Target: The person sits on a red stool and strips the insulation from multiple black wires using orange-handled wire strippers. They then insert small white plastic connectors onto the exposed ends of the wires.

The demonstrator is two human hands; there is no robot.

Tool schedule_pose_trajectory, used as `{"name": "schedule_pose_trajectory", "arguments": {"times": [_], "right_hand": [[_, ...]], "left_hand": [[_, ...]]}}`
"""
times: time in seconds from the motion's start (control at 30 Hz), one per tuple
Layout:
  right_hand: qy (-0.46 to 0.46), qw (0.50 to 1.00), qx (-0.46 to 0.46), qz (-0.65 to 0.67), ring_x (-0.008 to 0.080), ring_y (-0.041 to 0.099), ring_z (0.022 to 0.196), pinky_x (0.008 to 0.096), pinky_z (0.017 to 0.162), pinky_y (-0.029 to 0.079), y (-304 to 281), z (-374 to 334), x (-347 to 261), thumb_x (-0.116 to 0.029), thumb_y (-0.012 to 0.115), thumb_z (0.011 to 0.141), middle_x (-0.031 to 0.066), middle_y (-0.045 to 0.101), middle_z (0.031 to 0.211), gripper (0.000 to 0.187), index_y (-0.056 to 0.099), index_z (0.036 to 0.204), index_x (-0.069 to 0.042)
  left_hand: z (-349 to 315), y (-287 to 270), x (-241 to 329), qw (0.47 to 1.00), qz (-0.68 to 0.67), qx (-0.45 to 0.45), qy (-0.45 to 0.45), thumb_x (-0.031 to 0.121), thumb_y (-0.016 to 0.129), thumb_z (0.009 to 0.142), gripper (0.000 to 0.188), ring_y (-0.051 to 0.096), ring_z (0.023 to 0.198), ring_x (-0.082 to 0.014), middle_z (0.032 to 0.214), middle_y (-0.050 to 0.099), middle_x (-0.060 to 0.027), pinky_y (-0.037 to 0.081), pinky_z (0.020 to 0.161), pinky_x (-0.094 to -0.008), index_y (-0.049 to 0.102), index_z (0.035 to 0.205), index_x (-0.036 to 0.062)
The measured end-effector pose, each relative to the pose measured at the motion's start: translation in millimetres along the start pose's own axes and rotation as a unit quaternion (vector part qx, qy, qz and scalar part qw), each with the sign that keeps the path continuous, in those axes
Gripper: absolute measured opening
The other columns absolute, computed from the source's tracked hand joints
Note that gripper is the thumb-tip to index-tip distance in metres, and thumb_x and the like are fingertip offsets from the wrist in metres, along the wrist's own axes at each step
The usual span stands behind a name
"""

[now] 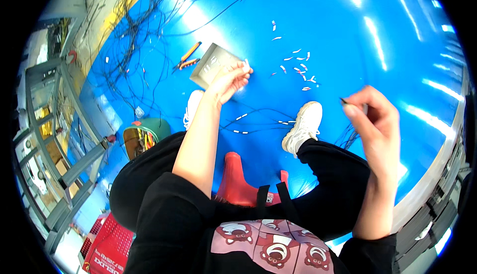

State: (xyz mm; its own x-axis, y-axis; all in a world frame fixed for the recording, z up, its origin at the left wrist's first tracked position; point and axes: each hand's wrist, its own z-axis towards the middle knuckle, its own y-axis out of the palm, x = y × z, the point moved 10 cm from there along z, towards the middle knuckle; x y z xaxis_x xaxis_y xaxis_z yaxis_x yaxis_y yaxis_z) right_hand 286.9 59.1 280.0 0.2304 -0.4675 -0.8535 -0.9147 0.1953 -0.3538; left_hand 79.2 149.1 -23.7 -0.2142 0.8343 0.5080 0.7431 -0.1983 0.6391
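My left hand (232, 81) is closed in a pinch around a small white piece (246, 64), over the edge of a shallow grey tray (202, 73). A few small white pieces lie inside that tray. Off to the right, my right hand (372, 117) pinches the dark end of a thin black cable (344, 100); most of its length cannot be made out. Black cables with white sleeves (242, 117) lie on the floor between my shoes. Farther out, several small white-and-red pieces (302, 70) are scattered on the blue floor.
Orange-handled cutters (191, 51) lie left of the tray. Tangled black cables (131, 30) spread at the far left. A green bucket (158, 128) stands by my left knee, a red stool (232, 177) between my legs. A metal rack (69, 174) and a red crate (107, 254) are leftward.
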Motion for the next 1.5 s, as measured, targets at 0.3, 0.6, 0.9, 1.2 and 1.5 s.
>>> {"name": "schedule_pose_trajectory", "arguments": {"times": [0.3, 0.6, 0.9, 1.2, 1.5], "right_hand": [[-0.099, 0.993, 0.037, 0.048, 0.0068, 0.05, 0.064, 0.025, 0.056, 0.04, -32.4, -10.7, -18.6, -0.013, 0.068, 0.083, 0.0011, 0.06, 0.071, 0.013, 0.067, 0.085, -0.001], [-0.112, 0.987, -0.033, 0.113, 0.0085, 0.053, 0.064, 0.0262, 0.057, 0.043, -17.7, -32.1, -30.4, -0.017, 0.069, 0.082, 0.0026, 0.062, 0.072, 0.017, 0.069, 0.09, -0.002], [-0.133, 0.99, -0.002, 0.037, 0.0095, 0.054, 0.065, 0.0287, 0.058, 0.043, -5.7, -23.8, -26.3, -0.019, 0.07, 0.082, 0.0026, 0.06, 0.071, 0.017, 0.068, 0.085, -0.002], [-0.067, 0.976, -0.013, 0.207, 0.0037, 0.046, 0.059, 0.0204, 0.051, 0.034, 5.6, -20.6, -21.4, -0.012, 0.067, 0.086, -0.0022, 0.057, 0.067, 0.01, 0.066, 0.087, -0.002], [-0.097, 0.99, 0.032, 0.093, 0.0023, 0.045, 0.058, 0.0214, 0.05, 0.034, -10.9, -25.9, -31.4, -0.012, 0.069, 0.083, -0.0044, 0.053, 0.063, 0.009, 0.068, 0.084, -0.003]], "left_hand": [[-94.6, 245.9, 57.0, 0.964, 0.114, -0.238, -0.003, 0.015, 0.07, 0.083, 0.014, 0.051, 0.071, -0.0069, 0.089, 0.06, -0.0028, 0.045, 0.062, -0.0196, 0.06, 0.09, 0.0086], [-146.3, 279.2, 71.9, 0.939, 0.273, -0.211, -0.006, 0.016, 0.071, 0.084, 0.013, 0.056, 0.069, -0.0056, 0.086, 0.061, -0.0008, 0.047, 0.062, -0.0191, 0.06, 0.089, 0.009], [-173.9, 281.8, 120.4, 0.836, 0.518, -0.028, 0.177, 0.013, 0.074, 0.08, 0.018, 0.061, 0.068, -0.0088, 0.076, 0.064, -0.0038, 0.049, 0.061, -0.0234, 0.06, 0.085, 0.0027], [-184.0, 297.7, 136.5, 0.797, 0.503, -0.023, 0.334, 0.004, 0.068, 0.082, 0.012, 0.062, 0.073, -0.0088, 0.077, 0.063, -0.0046, 0.049, 0.063, -0.0235, 0.057, 0.083, 0.0008], [-192.0, 301.4, 160.3, 0.64, 0.632, 0.032, 0.435, -0.001, 0.065, 0.079, 0.011, 0.057, 0.061, -0.0171, 0.073, 0.055, -0.008, 0.047, 0.057, -0.0295, 0.055, 0.084, 0.0016]]}}
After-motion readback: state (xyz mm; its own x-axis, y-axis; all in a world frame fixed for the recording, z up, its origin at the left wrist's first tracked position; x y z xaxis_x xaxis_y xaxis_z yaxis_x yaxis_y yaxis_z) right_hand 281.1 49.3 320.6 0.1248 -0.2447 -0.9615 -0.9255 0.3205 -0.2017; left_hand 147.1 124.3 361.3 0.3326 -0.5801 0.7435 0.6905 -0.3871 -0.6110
